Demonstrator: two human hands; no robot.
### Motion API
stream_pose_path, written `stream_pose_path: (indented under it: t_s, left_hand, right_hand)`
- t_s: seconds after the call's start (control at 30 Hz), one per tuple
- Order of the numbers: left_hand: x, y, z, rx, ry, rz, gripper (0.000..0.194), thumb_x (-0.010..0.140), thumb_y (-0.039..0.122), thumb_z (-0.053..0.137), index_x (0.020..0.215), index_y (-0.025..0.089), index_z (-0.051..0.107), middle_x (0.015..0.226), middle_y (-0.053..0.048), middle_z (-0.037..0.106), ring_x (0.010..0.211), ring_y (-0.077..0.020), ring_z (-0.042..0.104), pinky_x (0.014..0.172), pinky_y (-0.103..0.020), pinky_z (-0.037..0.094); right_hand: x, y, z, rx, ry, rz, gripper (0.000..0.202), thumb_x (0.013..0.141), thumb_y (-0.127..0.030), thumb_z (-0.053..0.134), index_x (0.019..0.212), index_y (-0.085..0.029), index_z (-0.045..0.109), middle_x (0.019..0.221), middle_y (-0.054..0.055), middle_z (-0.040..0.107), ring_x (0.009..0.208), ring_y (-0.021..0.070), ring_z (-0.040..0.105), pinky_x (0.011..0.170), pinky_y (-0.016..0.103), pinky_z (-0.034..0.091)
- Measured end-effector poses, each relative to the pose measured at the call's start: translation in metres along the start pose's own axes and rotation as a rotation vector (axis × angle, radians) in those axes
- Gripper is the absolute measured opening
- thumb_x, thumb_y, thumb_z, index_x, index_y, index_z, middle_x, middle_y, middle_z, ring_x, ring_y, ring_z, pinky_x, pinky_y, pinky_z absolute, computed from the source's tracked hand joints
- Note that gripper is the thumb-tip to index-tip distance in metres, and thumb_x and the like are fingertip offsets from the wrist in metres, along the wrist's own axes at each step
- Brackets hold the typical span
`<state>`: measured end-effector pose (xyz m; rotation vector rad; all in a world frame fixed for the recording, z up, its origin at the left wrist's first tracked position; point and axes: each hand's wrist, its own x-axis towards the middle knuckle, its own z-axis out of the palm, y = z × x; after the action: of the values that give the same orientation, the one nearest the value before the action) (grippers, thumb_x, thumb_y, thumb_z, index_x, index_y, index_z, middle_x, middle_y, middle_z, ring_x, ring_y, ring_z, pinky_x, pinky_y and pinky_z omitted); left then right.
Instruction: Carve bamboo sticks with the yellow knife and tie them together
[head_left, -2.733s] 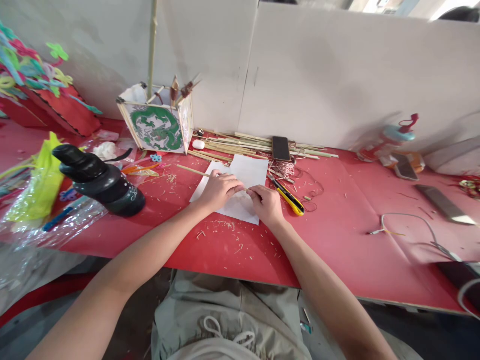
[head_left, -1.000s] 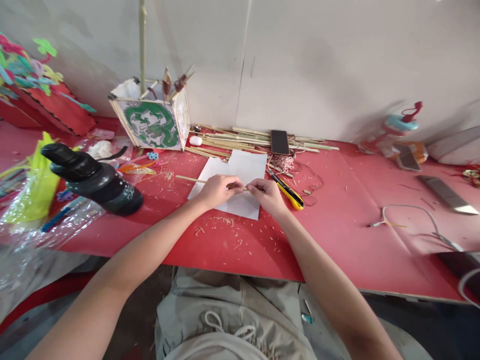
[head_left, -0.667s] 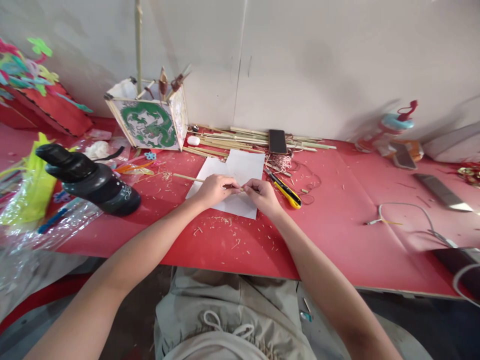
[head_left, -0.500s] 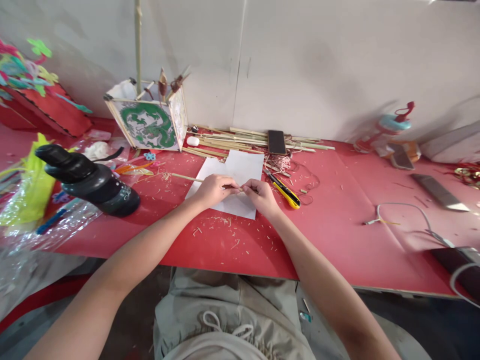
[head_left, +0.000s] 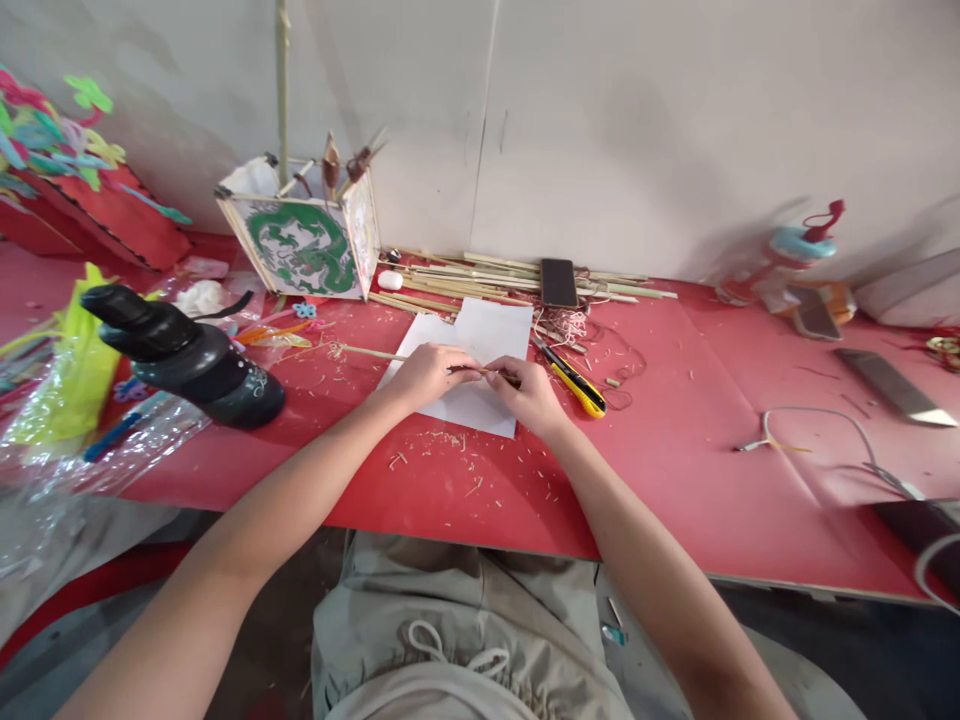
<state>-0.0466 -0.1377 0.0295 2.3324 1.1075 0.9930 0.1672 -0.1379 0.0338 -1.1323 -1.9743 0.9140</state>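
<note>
A thin pale bamboo stick point(head_left: 373, 353) runs into my left hand point(head_left: 429, 380), its far end sticking out to the left with curled fibres at the tip. My left fingers are closed around it. Right beside, my right hand point(head_left: 527, 392) pinches with thumb and forefinger near the stick's other end, and the fingertips of both hands almost meet. Something thin and dark brown shows along the fingers; its kind is too small to make out. Beneath both hands lies white paper point(head_left: 491, 335). A yellow and black utility knife point(head_left: 574, 382) rests just right of my right hand.
Bamboo strips point(head_left: 450, 280), a black phone point(head_left: 559, 284) and tangled string point(head_left: 568, 325) lie behind the paper. At left stand a dark bottle point(head_left: 191, 365) and a dragon-painted box point(head_left: 304, 248). A cable point(head_left: 817, 412) and a metal blade point(head_left: 896, 386) lie right. Shavings litter the red table point(head_left: 525, 510).
The whole view has shifted slightly, with things sitting a little farther right. Both hands keep their hold at nearly the same place over the paper, with only small finger movement.
</note>
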Motion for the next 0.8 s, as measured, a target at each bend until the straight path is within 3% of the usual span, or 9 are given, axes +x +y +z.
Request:
stream_pose_path:
  t_s: [0.13, 0.33, 0.6, 0.8]
  left_hand:
    - [0.0, -0.006, -0.01, 0.116, -0.019, 0.026, 0.027, 0.096, 0.043, 0.064, 0.11, 0.023, 0.076, 0.102, -0.006, 0.078, 0.09, -0.0186, 0.072, 0.08, -0.031, 0.053]
    - [-0.001, -0.01, -0.014, 0.184, 0.017, -0.011, 0.023, 0.095, 0.043, 0.065, 0.104, 0.027, 0.078, 0.095, -0.002, 0.078, 0.082, -0.0164, 0.071, 0.073, -0.028, 0.049]
    - [0.0, -0.002, -0.011, 0.039, 0.089, 0.029, 0.029, 0.095, 0.05, 0.063, 0.102, 0.027, 0.08, 0.095, -0.002, 0.078, 0.085, -0.0157, 0.072, 0.076, -0.027, 0.051]
    - [-0.001, 0.001, -0.008, 0.019, 0.067, 0.022, 0.029, 0.095, 0.05, 0.063, 0.102, 0.027, 0.08, 0.095, -0.002, 0.079, 0.086, -0.0162, 0.072, 0.076, -0.027, 0.052]
  right_hand:
    - [0.0, 0.002, -0.004, -0.135, 0.016, -0.002, 0.022, 0.088, -0.03, 0.056, 0.094, -0.017, 0.074, 0.076, 0.005, 0.071, 0.066, 0.0174, 0.06, 0.064, 0.027, 0.041]
    - [0.001, 0.004, -0.009, -0.187, 0.003, -0.014, 0.024, 0.091, -0.031, 0.055, 0.09, -0.017, 0.074, 0.075, 0.004, 0.071, 0.066, 0.0171, 0.059, 0.063, 0.027, 0.04]
    - [-0.003, 0.002, -0.009, -0.278, 0.052, -0.24, 0.024, 0.096, -0.028, 0.051, 0.088, -0.018, 0.071, 0.083, 0.007, 0.075, 0.073, 0.0193, 0.066, 0.07, 0.028, 0.044]
    - [-0.006, 0.007, -0.006, -0.35, 0.098, -0.3, 0.024, 0.098, -0.027, 0.05, 0.089, -0.019, 0.07, 0.083, 0.007, 0.075, 0.072, 0.0196, 0.066, 0.069, 0.029, 0.045]
